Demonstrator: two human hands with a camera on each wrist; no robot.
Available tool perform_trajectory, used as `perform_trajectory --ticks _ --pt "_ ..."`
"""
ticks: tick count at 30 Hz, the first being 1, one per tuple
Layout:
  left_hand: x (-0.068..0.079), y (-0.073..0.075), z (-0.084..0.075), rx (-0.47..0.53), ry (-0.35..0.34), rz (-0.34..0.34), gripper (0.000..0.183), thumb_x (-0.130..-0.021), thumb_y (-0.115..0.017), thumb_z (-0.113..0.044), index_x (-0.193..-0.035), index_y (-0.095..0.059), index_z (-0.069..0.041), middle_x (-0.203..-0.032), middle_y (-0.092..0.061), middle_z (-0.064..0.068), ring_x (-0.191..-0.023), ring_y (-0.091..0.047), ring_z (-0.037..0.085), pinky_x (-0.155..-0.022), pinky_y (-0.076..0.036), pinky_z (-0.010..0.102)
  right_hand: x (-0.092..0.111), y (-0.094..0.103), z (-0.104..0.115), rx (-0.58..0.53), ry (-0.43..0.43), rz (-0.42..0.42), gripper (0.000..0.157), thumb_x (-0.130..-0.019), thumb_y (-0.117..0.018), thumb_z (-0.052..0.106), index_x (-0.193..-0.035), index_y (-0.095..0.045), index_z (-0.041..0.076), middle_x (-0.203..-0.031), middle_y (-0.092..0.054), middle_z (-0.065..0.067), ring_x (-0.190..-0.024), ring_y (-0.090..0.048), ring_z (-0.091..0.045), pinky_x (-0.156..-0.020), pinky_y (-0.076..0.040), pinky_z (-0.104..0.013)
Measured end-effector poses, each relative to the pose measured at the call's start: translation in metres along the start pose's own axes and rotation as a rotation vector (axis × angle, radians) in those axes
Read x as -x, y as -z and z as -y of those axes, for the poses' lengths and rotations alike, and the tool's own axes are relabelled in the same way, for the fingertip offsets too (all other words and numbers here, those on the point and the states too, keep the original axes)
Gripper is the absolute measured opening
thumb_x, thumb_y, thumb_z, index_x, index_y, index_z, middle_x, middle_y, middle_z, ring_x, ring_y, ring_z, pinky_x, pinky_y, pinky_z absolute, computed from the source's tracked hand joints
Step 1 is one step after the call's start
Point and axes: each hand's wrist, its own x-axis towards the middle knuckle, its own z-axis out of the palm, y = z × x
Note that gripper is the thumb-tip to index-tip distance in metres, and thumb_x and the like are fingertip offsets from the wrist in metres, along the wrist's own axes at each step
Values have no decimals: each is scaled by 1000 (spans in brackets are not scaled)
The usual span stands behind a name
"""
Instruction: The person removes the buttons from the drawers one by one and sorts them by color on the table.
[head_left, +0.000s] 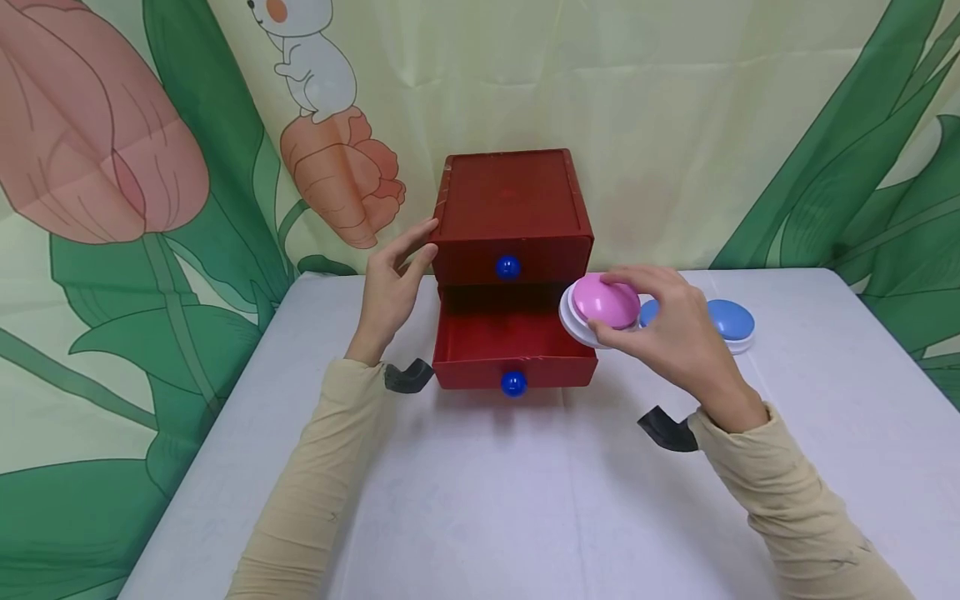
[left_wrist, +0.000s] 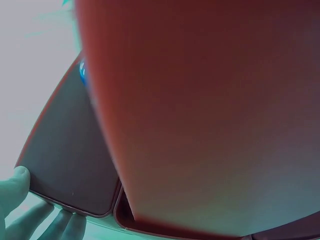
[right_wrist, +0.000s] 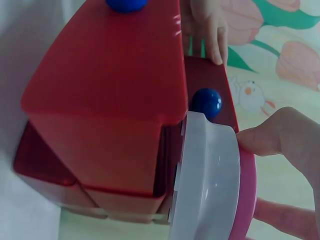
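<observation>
A small red two-drawer cabinet (head_left: 513, 200) stands on the table with its lower drawer (head_left: 480, 337) pulled out, and red bottom shows inside. My left hand (head_left: 393, 279) rests its straight fingers against the cabinet's left side, near the top drawer front. In my right hand (head_left: 667, 325) is a round push button (head_left: 607, 302) with a pink top and white base, pinched at its edge between thumb and fingers. It is tilted beside the open drawer's right front corner. The right wrist view shows the button's white base (right_wrist: 210, 175) side-on, close to the drawer's rim.
Two blue-topped push buttons lie on the table behind my right hand; the right one (head_left: 731, 321) shows more, the left one (head_left: 648, 312) is partly hidden. Blue knobs (head_left: 507, 267) stick out from the drawer fronts. A printed cloth (head_left: 637, 125) hangs behind the white table (head_left: 480, 500).
</observation>
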Motion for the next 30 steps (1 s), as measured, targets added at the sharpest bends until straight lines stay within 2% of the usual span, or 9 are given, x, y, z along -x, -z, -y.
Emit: perform_trajectory --ticks 3,6,21,30 --pt "0 0 0 0 -4 3 41 -99 -60 -15 -139 -58 -11 -144 -56 4 -131 -55 18 -105 -49 37 2 2 -6 1 -2 -1 51 -75 -85 15 -123 -69 8 -126 -65 -12 -121 -54 -31 -82 -46 -17" --pt "-1 0 1 2 -7 6 41 -99 -60 -14 -140 -58 -11 -144 -56 5 -131 -55 19 -104 -50 37 4 4 -12 -1 -8 -6 50 -75 -85 15 -122 -69 7 -125 -66 -12 -120 -54 -31 -79 -40 -6" --pt "0 0 -1 26 2 11 43 -99 -60 -8 -141 -55 -6 -146 -53 10 -132 -54 24 -102 -51 38 9 9 -24 6 -70 1 50 -78 -85 21 -123 -68 8 -124 -65 -14 -116 -55 -33 -74 -39 -2" --pt "0 1 1 15 -13 7 40 -99 -60 -14 -139 -58 -10 -144 -56 5 -130 -55 18 -102 -51 35 13 15 -34 35 -130 18 50 -79 -84 21 -123 -67 6 -124 -65 -14 -114 -54 -32 -73 -38 -4"
